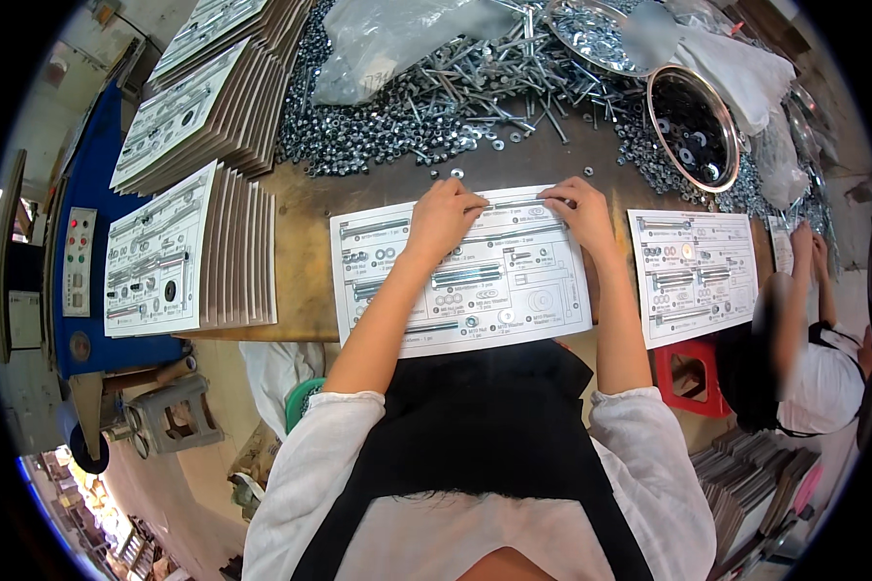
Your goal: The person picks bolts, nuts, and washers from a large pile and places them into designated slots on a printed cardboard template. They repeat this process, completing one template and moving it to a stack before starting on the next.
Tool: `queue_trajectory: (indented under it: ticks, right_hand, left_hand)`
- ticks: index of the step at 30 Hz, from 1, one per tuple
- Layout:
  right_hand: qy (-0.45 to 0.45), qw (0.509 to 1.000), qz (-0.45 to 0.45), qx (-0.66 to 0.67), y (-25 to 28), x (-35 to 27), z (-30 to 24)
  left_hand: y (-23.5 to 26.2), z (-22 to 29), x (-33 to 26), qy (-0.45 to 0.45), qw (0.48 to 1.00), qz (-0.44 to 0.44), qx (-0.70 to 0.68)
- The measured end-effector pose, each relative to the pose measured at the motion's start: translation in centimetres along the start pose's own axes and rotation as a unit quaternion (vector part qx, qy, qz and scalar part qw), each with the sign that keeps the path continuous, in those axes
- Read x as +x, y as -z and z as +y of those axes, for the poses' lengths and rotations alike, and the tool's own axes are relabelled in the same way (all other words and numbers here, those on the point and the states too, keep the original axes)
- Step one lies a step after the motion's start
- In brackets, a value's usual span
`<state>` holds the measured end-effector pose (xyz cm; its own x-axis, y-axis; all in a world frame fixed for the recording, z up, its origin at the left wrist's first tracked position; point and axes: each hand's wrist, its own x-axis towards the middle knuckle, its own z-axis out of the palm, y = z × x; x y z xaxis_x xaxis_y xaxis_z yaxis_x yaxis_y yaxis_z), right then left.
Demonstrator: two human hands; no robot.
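Note:
In front of me a white printed card (417, 334) lies at the table's near edge, with bolts (470, 277), nuts and washers on its printed outlines. My left hand (444, 219) rests over its upper middle, thumb and fingertips closed together near a printed bolt row. Toward the card's upper right corner, my right hand (581, 215) is pinched in the same way. Whatever sits between the fingertips of either hand is too small to make out. Beyond the card lie a few loose nuts (456, 173).
Stacks of similar cards (160, 254) stand on the left. A heap of bolts and nuts (436, 97) covers the far table, beside a metal bowl of dark washers (693, 131). Another filled card (698, 276) lies to the right, near a co-worker (809, 358) and a red stool (690, 380).

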<state>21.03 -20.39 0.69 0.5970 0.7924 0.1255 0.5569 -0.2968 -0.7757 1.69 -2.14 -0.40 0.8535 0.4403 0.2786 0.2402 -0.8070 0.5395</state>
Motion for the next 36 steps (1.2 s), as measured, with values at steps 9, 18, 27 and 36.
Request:
queue_trajectory:
  ticks: [9, 18, 27, 36]
  right_hand:
    - [-0.023, 1.0, -0.009, 0.009, -0.2, 0.0, 0.0]
    - [-0.095, 0.935, 0.207, 0.272, 1.0, 9.1, 6.1]
    - [-0.236, 0.934, 0.247, 0.107, 1.1, 19.7, 9.8]
    - [-0.262, 0.801, 0.237, 0.484, 0.9, 20.9, 6.7]
  left_hand:
    - [0.0, 0.4, -0.1, 0.007, 1.0, -0.012, -0.003]
    - [2.7, 3.1, 1.2, 0.058, 0.988, 0.026, -0.139]
    - [4.6, 3.3, 0.2, -0.006, 0.992, 0.041, -0.116]
    - [5.1, 2.3, -1.0, 0.043, 0.988, 0.001, -0.146]
